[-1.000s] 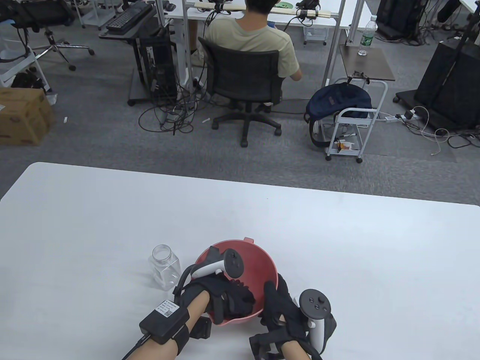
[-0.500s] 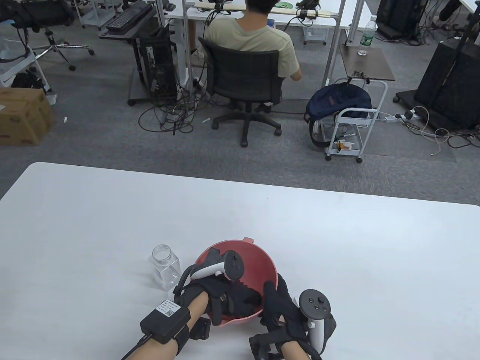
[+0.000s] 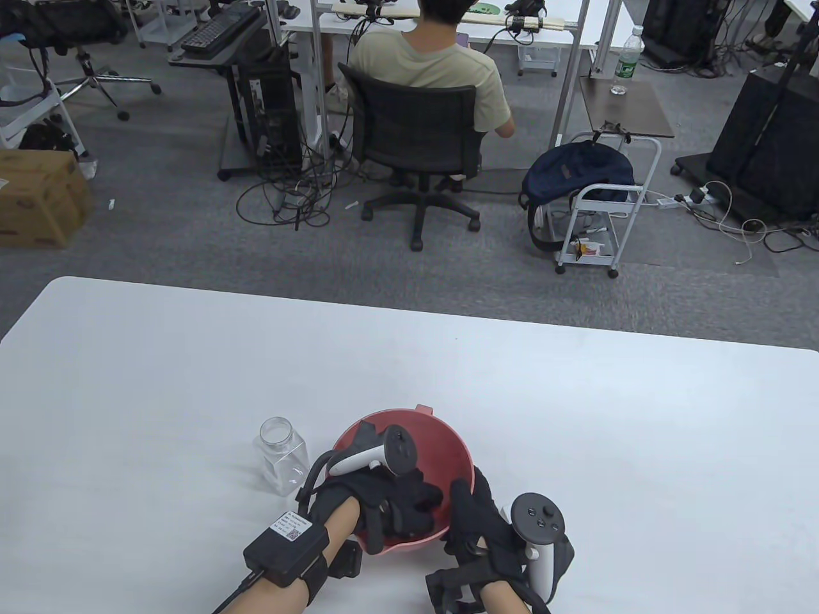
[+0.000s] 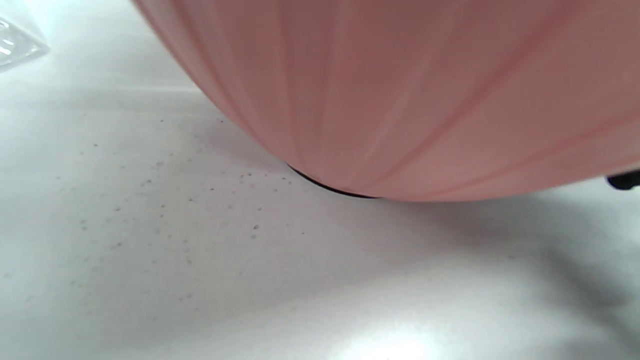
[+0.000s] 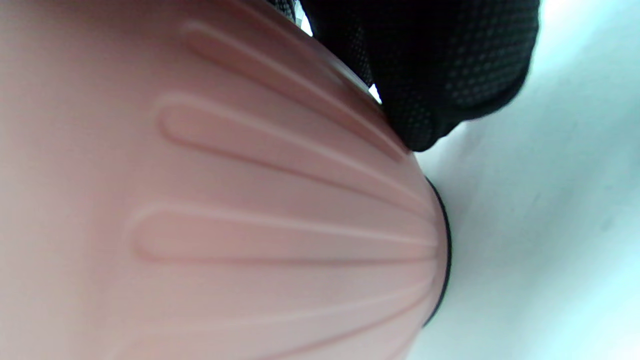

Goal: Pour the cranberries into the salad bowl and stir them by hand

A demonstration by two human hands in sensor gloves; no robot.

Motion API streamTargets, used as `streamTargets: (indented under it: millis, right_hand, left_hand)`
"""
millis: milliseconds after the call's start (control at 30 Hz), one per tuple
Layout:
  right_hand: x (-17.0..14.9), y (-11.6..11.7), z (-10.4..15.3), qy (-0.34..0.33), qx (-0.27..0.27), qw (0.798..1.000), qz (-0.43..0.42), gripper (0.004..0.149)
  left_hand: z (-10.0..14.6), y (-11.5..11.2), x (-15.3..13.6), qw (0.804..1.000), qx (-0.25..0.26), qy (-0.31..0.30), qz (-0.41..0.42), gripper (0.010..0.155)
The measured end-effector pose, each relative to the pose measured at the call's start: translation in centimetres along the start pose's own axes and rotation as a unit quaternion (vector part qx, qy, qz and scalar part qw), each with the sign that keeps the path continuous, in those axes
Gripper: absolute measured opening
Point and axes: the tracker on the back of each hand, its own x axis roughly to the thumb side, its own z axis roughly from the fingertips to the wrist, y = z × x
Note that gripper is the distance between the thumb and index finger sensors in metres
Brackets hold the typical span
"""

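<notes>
Near the front edge of the white bench (image 3: 192,358), the pink salad bowl (image 3: 448,441) stood upright. Left hand (image 3: 390,505) reached down inside it, fingers curled; whether they held anything could not be told. Right hand (image 3: 477,518) gripped the bowl's near-right rim, fingers against the outer wall. Cranberries hidden under the glove. Clear open jar (image 3: 281,454) stood just left of the bowl.

Left hand (image 3: 400,508) curled downward; right hand (image 3: 477,521) upright.

Matt pink ribbed plastic salad bowl (image 5: 250,225), clear glossy plastic jar (image 3: 283,453), smooth white table (image 3: 192,358), dotted black cloth glove (image 5: 440,65)
</notes>
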Motion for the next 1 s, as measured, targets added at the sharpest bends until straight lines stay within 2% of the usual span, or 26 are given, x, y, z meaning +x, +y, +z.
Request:
streamTargets:
  millis: [467, 767, 1000]
  right_hand:
    - [0.01, -0.05, -0.02, 0.000, 0.002, 1.000, -0.001, 0.075]
    - [0.02, -0.05, -0.01, 0.000, 0.002, 1.000, -0.002, 0.075]
    - [0.01, -0.05, -0.01, 0.000, 0.002, 1.000, -0.002, 0.075]
  left_hand:
    - [-0.07, 0.19, -0.24, 1.000, -0.010, 0.009, 0.024, 0.072]
    - [-0.10, 0.25, -0.38, 0.999, -0.016, 0.012, 0.027, 0.079]
    - [-0.11, 0.25, -0.45, 0.999, -0.020, 0.031, 0.019, 0.071]
